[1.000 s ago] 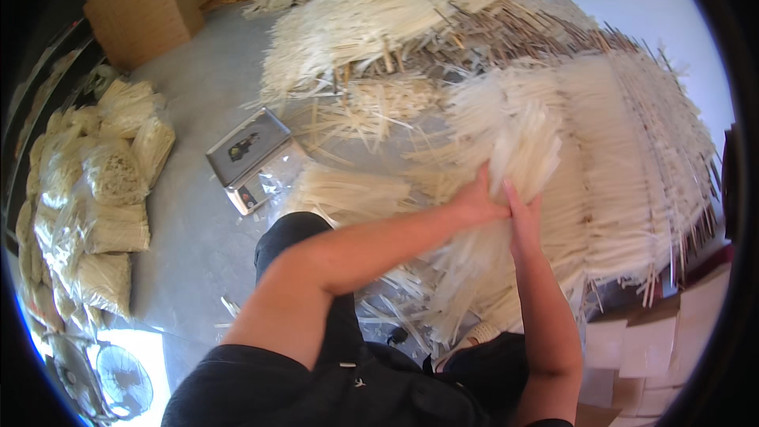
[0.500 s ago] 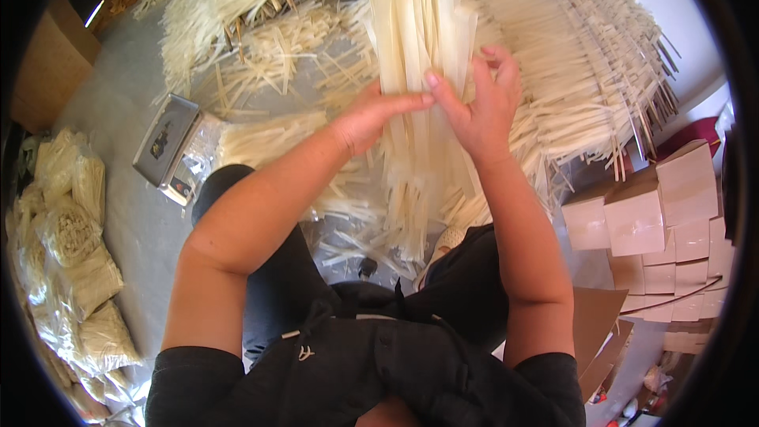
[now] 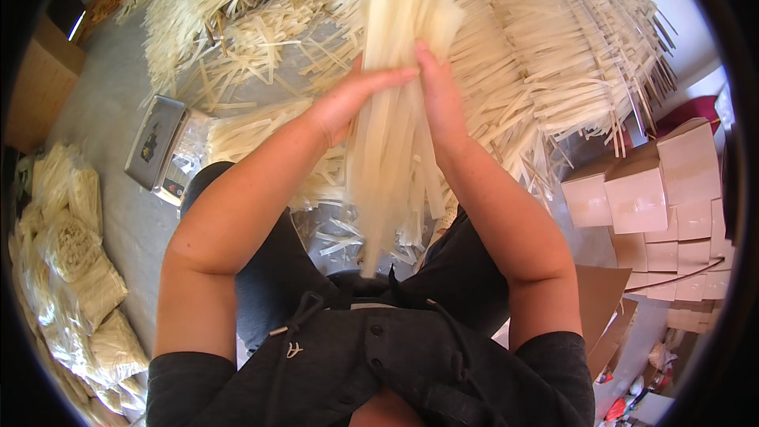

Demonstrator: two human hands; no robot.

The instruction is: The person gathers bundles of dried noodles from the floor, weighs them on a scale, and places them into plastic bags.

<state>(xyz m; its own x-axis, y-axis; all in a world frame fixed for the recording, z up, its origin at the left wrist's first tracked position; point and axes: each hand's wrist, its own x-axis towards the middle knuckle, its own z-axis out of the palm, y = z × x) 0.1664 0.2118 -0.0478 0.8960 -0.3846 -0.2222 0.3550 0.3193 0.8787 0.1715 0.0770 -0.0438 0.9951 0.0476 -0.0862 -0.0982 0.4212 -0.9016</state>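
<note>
A thick bundle of pale, flat dried noodles (image 3: pixel 387 130) stands roughly upright in front of me, its upper and lower ends smeared by motion. My left hand (image 3: pixel 344 101) grips it from the left, thumb across the front. From the right, my right hand (image 3: pixel 440 103) presses against it, the thumb near the left thumb's tip; its other fingers are mostly hidden behind the noodles. Loose noodles (image 3: pixel 253 55) lie scattered on the grey floor beyond my left hand. Past my right hand spreads a large layered heap of the same noodles (image 3: pixel 545 39).
A metal-cased scale-like device (image 3: pixel 158 142) stands left of my knee. Plastic-wrapped noodle packs (image 3: pixel 75 245) are piled at the far left. Cardboard boxes (image 3: pixel 636 198) are stacked at the right, with an open carton flap (image 3: pixel 602 300) near my right elbow.
My right hand, whose fingers were spread at the bundle's side, has moved left and closed in against it. The bundle has shifted slightly left, its lower ends swinging.
</note>
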